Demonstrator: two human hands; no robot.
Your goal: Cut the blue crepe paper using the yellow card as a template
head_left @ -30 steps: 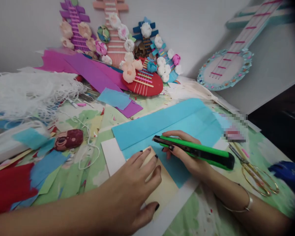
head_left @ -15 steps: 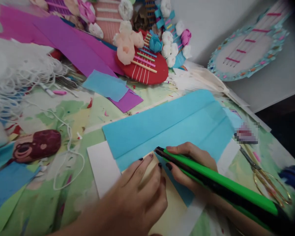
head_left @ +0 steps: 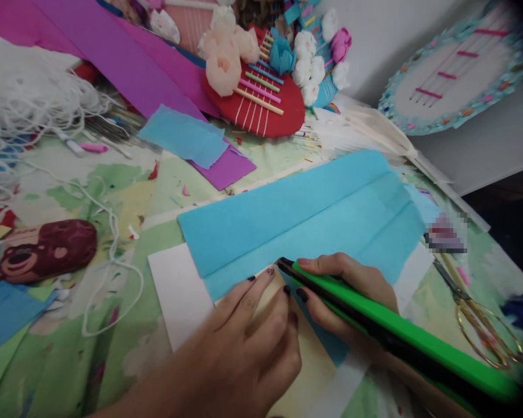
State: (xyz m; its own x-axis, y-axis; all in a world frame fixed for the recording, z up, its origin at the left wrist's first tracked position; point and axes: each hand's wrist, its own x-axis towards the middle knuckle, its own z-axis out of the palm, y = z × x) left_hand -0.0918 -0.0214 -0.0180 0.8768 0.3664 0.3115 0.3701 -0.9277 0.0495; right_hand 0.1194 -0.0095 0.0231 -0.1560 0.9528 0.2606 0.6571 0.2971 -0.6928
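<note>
My left hand [head_left: 253,342] lies palm down over a strip of cream card [head_left: 316,354], its fingertips at the card's far edge; its thumb is mostly hidden. The card rests on a sheet of blue paper [head_left: 296,215] with fold lines. In my right hand [head_left: 353,284] is a long green and black stapler [head_left: 401,331], fingers wrapped around its front part. The stapler's black tip meets the card's upper corner, beside my left fingertips. White card [head_left: 178,290] shows beneath the blue paper.
Gold-handled scissors [head_left: 475,313] lie at right. A brown bear-face pouch [head_left: 47,249], a tangle of white cord [head_left: 39,98] and blue paper scraps [head_left: 9,313] are on the left. Behind are purple strips [head_left: 113,64] and a red decorated oval [head_left: 261,104] with flowers.
The camera view has shifted slightly, so the background sits a little differently. Both hands, the stapler and the card keep nearly the same positions relative to each other.
</note>
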